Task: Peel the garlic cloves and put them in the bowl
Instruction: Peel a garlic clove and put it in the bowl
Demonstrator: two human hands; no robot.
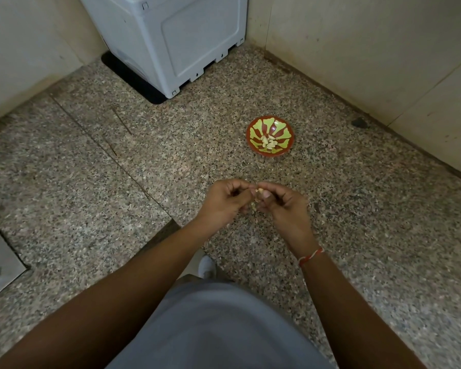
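Note:
A small red bowl with a green pattern stands on the speckled stone counter, and several pale peeled garlic cloves lie in its middle. Nearer to me, my left hand and my right hand meet above the counter. Both pinch one garlic clove between their fingertips. A bit of pale garlic or skin shows lower down between the two hands, mostly hidden by the fingers.
A grey plastic appliance on a black mat stands in the far corner. Tiled walls close the counter at the back and right. A steel sink edge shows at the far left. The counter's front edge runs diagonally near my left forearm.

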